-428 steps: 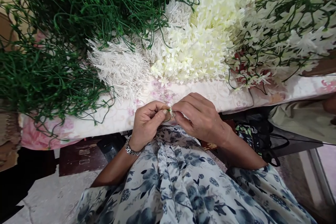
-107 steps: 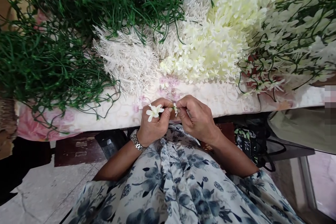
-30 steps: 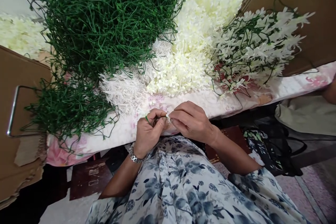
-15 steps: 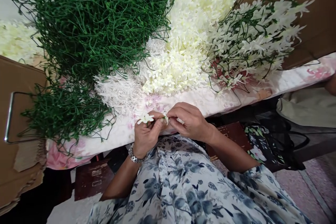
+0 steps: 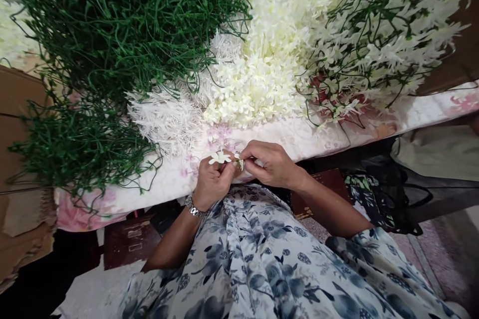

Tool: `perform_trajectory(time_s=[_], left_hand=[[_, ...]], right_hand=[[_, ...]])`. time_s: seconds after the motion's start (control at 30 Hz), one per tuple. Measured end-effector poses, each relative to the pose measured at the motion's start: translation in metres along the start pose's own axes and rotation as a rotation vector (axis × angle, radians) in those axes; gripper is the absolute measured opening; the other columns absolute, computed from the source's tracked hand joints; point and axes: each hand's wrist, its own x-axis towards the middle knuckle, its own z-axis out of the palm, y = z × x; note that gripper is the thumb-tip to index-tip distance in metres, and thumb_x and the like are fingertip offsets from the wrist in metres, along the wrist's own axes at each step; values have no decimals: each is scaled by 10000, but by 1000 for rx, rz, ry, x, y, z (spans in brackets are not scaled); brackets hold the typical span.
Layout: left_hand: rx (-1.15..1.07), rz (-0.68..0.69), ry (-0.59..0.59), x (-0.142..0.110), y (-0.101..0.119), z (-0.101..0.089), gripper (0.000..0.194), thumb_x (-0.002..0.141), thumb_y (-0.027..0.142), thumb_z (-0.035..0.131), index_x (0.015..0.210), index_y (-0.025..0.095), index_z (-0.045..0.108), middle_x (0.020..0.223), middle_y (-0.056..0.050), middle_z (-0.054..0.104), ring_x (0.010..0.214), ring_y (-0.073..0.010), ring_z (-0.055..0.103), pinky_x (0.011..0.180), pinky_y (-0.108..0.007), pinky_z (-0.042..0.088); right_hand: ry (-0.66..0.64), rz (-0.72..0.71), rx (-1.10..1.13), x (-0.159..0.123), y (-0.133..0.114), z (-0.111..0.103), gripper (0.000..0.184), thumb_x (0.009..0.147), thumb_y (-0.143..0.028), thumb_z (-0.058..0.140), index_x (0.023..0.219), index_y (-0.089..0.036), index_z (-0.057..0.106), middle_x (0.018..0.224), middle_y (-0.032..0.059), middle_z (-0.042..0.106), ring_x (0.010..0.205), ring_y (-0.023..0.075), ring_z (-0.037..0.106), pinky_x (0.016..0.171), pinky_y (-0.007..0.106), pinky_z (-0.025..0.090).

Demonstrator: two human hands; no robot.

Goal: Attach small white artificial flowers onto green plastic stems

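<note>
My left hand [image 5: 212, 182], with a metal watch on the wrist, is closed round a thin green stem that carries a small white flower [image 5: 219, 158] above the fingers. My right hand [image 5: 270, 164] pinches another small white flower piece [image 5: 238, 161] against the stem tip, so the fingertips of both hands meet. Both hands hover at the near edge of the table, over my lap. The stem itself is mostly hidden inside my left fist.
A floral cloth [image 5: 299, 137] covers the table. On it lie a big heap of green stems [image 5: 112, 45], white spiky stamens [image 5: 168, 114], loose cream petals [image 5: 269, 70] and finished white flower sprigs [image 5: 377, 45]. Cardboard [image 5: 18, 124] stands at the left; dark bags [image 5: 377, 194] lie on the floor at the right.
The view has tilted down and closer since a second ago. The white flower on the stem in my left hand has come up above the fingers; the hands stay together at the table edge.
</note>
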Motion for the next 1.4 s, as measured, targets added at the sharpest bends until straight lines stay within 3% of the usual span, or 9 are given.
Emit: perform_trajectory(time_s=[0.23, 0.4, 0.63, 0.8, 0.9, 1.0, 1.1, 1.23, 1.4], left_hand=[[56, 71, -22, 4, 2, -2, 184, 746, 197, 520, 582, 162, 596, 468, 20, 537, 454, -109, 492, 520, -235, 434], [66, 108, -24, 6, 5, -3, 161, 750, 197, 507, 622, 169, 603, 449, 33, 487, 452, -109, 461, 508, -237, 405], [63, 143, 12, 8, 4, -2, 335, 721, 165, 527, 418, 179, 383, 371, 49, 323, 394, -84, 342, 460, -238, 309], [63, 169, 28, 9, 3, -1, 304, 723, 159, 504, 438, 167, 398, 395, 47, 351, 405, -74, 345, 460, -226, 299], [39, 112, -16, 8, 2, -2, 290, 727, 168, 509, 448, 156, 434, 403, 50, 349, 422, -70, 354, 464, -216, 292], [-130, -2, -103, 6, 0, -4, 201, 752, 201, 525, 561, 142, 545, 476, 43, 439, 473, -73, 408, 487, -203, 322], [-424, -119, -110, 4, -3, -8, 120, 757, 246, 578, 702, 143, 605, 585, 25, 525, 522, -75, 447, 502, -194, 341], [-774, -282, -104, -1, -3, -11, 196, 697, 324, 686, 701, 146, 602, 541, 33, 477, 466, -62, 387, 447, -192, 281], [-933, -353, -155, -5, 3, -11, 239, 642, 340, 738, 678, 136, 621, 504, 35, 450, 426, -45, 325, 433, -194, 220]], right_hand=[[-11, 31, -11, 2, -1, 2, 100, 823, -126, 461, 799, -158, 552, 681, -1, 574, 615, 79, 521, 582, 201, 408], [-17, 47, 4, 2, -1, 3, 81, 816, -124, 474, 807, -162, 544, 676, -6, 567, 613, 77, 519, 573, 196, 412], [-8, 67, 14, 1, -3, 5, 80, 821, -120, 477, 810, -158, 547, 691, 3, 567, 625, 81, 520, 570, 204, 417], [-16, 85, 7, 1, -4, 5, 87, 819, -116, 471, 799, -162, 542, 692, 4, 559, 620, 84, 510, 570, 210, 414], [-21, 81, -8, 3, -5, 3, 100, 819, -108, 464, 786, -160, 543, 688, 5, 559, 623, 84, 513, 569, 207, 412], [-48, 58, -23, 6, -9, -3, 88, 837, -134, 477, 812, -153, 560, 697, 14, 575, 637, 87, 531, 583, 210, 427], [-36, 39, -30, 7, -15, -12, 71, 842, -171, 507, 870, -152, 569, 737, 31, 595, 672, 102, 550, 613, 232, 455], [77, -26, -55, 4, -25, -23, 109, 804, -138, 551, 911, -153, 568, 791, 53, 616, 733, 131, 574, 651, 266, 481], [137, -171, -153, 4, -36, -24, 198, 768, -97, 588, 959, -146, 571, 823, 69, 630, 765, 148, 591, 651, 266, 495]])
